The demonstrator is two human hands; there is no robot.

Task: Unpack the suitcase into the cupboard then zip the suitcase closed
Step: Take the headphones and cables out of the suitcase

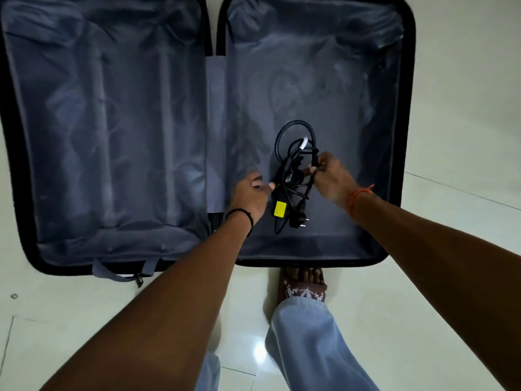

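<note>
The suitcase (112,136) lies wide open on the floor (451,263), both halves showing grey lining, and just 1 thing is left inside: a black power cable bundle (293,176), low in the right half, a little right of frame centre. Both hands are on it now. The right hand (329,179) pinches the coiled loops at the bundle's right edge, fingers curled round the strands. The left hand (251,193) sits at the bundle's left edge, fingers bent toward the cord; whether it grips or only touches, I cannot tell. The bundle's long axis runs top to bottom in the frame, loops at the upper end, 1 yellow tag (280,208) and 1 plug (298,221) with 2 pins hanging at the lower end, nearest the person. The cable sits squarely between the 2 hands, the right one holding it more plainly. I'd say a straight lift toward the body clears it, though that dangling plug could snag the suitcase rim. The left half shows nothing.
</note>
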